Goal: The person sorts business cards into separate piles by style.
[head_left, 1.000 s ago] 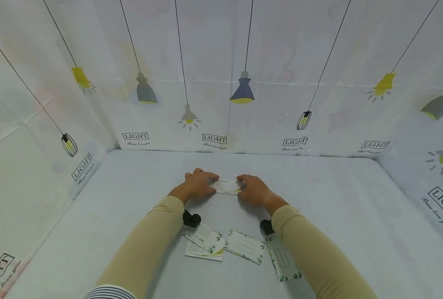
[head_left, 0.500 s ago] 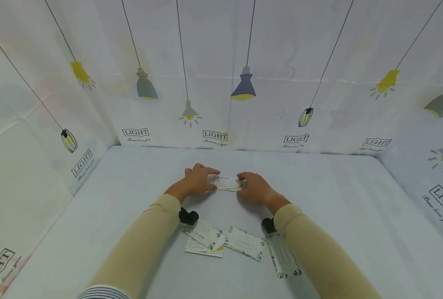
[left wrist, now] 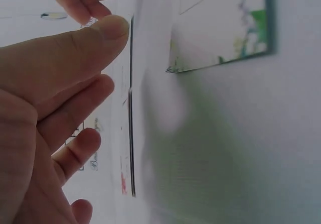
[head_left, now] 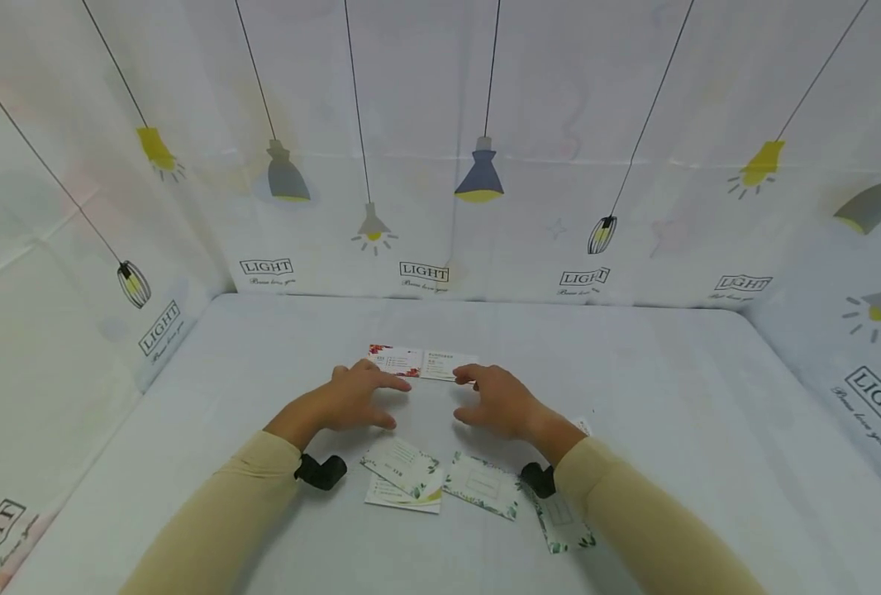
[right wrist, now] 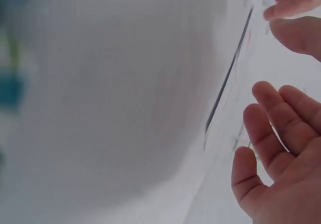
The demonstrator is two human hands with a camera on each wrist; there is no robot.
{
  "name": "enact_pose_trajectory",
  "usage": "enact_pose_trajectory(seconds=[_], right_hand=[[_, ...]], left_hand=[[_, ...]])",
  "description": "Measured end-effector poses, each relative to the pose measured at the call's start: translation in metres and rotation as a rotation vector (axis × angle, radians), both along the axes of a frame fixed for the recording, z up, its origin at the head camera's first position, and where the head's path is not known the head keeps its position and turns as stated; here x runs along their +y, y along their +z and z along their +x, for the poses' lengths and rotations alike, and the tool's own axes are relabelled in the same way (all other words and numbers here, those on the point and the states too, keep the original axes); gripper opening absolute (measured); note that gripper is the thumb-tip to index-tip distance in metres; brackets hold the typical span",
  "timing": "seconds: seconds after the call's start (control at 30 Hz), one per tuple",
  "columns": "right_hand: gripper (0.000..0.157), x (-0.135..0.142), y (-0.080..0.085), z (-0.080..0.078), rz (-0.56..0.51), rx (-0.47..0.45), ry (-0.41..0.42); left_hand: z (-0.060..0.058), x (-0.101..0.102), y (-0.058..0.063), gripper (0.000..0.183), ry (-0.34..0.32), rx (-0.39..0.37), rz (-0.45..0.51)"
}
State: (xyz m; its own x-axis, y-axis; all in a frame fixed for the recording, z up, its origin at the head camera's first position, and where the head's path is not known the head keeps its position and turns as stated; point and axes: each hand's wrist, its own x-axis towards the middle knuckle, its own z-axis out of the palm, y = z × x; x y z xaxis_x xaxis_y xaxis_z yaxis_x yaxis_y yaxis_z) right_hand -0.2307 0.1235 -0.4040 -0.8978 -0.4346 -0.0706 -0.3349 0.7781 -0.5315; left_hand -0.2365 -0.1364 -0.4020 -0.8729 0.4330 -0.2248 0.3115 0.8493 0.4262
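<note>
Two small cards lie side by side on the table: one with a red flower corner (head_left: 394, 360) and one with a yellow-green corner (head_left: 446, 365). My left hand (head_left: 359, 399) hovers just in front of the red-flower card, fingers relaxed and holding nothing. My right hand (head_left: 488, 399) hovers in front of the other card, fingers spread and empty. The left wrist view shows my thumb (left wrist: 60, 58) beside a card edge (left wrist: 132, 108). The right wrist view shows my fingers (right wrist: 281, 128) near a card edge (right wrist: 228, 73).
Several leaf-printed cards (head_left: 403, 464) (head_left: 483, 486) (head_left: 563, 521) lie loose on the table (head_left: 671, 413) near my forearms. Cloth walls (head_left: 440, 149) printed with lamps enclose the table on three sides.
Both hands have let go of the card and drawn back toward me, uncovering two cards laid side by side. My fingers have opened.
</note>
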Motion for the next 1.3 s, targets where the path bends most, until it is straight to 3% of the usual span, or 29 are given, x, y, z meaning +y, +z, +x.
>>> enact_pose_trajectory(seconds=[0.2, 0.4, 0.73, 1.3], right_hand=[[0.059, -0.013, 0.001, 0.024, -0.011, -0.015, 0.069], [0.058, -0.025, 0.000, 0.041, 0.025, -0.010, 0.137], [0.064, -0.036, -0.003, 0.058, 0.137, -0.037, 0.172], [0.070, -0.037, -0.005, 0.066, 0.183, 0.012, 0.211]], left_hand=[[0.026, -0.015, -0.008, 0.052, -0.005, -0.071, 0.025], [0.040, -0.023, -0.017, 0.057, -0.064, -0.072, 0.066], [0.050, -0.022, -0.018, 0.052, -0.077, -0.064, 0.098], [0.059, -0.021, -0.013, 0.048, -0.118, -0.055, 0.130]])
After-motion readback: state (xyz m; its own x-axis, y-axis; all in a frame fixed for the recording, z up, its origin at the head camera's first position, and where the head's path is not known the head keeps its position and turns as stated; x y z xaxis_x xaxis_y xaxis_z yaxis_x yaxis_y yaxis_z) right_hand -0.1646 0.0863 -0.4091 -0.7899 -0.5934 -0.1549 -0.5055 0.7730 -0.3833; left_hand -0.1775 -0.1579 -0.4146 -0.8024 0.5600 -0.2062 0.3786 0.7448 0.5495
